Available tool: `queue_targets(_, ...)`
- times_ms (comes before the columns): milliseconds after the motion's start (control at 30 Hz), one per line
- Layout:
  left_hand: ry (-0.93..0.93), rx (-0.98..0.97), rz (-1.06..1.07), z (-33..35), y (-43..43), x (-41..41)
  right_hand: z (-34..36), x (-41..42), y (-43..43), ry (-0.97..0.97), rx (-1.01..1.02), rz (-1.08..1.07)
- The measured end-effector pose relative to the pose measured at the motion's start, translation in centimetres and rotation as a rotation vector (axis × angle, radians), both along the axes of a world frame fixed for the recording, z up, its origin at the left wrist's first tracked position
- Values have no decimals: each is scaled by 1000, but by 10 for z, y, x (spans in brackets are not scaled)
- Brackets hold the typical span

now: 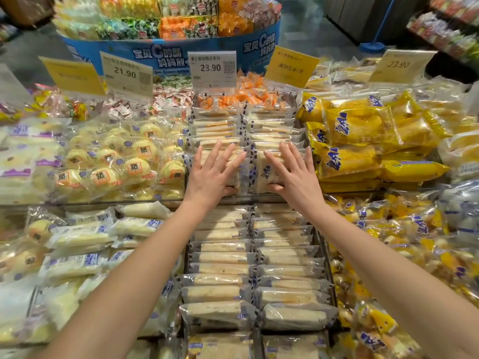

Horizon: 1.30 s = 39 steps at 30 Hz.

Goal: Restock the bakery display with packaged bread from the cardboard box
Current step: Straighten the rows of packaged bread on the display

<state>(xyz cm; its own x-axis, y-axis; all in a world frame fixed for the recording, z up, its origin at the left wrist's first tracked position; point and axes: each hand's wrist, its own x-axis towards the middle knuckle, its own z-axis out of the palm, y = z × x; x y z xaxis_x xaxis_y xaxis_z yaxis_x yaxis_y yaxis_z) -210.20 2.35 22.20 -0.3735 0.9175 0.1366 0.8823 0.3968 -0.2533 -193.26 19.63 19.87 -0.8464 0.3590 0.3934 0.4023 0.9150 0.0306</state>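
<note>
Definitely a supermarket: price signs [212, 69] reading 23.90 and 21.90 stand over bins of packaged bread [220, 260], with a round blue candy display [171, 51] behind and stocked shelves [451, 29] farther back.

Covered, cropped and smeared

The left hand [211, 174] and right hand [293, 174] lie flat over the front sandwich packs [261, 177] at the near edge of the display's [103, 204] upper tier. They hide most of the labels, and both palms face away. Both forearms run out at the bottom corners. The nearest packs [220, 345] on the lower tier are cut by the bottom edge. Small print on the price cards [212, 69] is too fine to read, and the yellow card [74, 76] at the far left is blurred blank. The candy stand [168, 53] behind is cropped at the top; the shelves [451, 27] at top right are a blur.
</note>
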Motion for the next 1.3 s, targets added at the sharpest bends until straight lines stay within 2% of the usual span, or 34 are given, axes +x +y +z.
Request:
queue_targets(200, -116, -109, -59, 7, -15, -2, 2, 12, -7, -3, -11, 65)
queue_targets(267, -231, -2, -60, 19, -9, -1, 10, 10, -8, 27, -33, 54)
queue_targets(333, -350, 221, -14, 33, 7, -2, 20, -3, -11, 78, -86, 19)
queue_targets(400, -440, 285, 103, 43, 25, -8, 36, -22, -9, 59, -203, -20)
queue_targets(533, -476, 8, 178, 48, 48, -21, 57, -56, 10, -170, -330, -103)
queue_targets(667, -492, -129, 202, 47, 55, -27, 56, -63, 14, -319, -351, -155)
queue_targets(700, -477, -108, 201, 51, 57, -26, 55, -62, 14, -332, -365, -148)
queue_targets(767, -441, 108, 169, 61, 66, -26, 58, -61, 18, -325, -391, -94)
queue_targets(833, -441, 306, 77, 72, 81, -27, 63, -57, 28, -139, -409, -69)
queue_targets(900, -454, 274, -32, 76, 100, -26, 68, -52, 43, 46, -468, -151)
queue_targets(967, -492, 204, -36, 76, 116, -26, 68, -47, 56, -14, -498, -203)
queue_targets(1067, -584, 265, 21, 75, 133, -31, 66, -41, 63, -174, -443, -171)
queue_targets(1300, -682, 316, 26, 78, 132, -40, 68, -43, 57, -139, -445, -172)
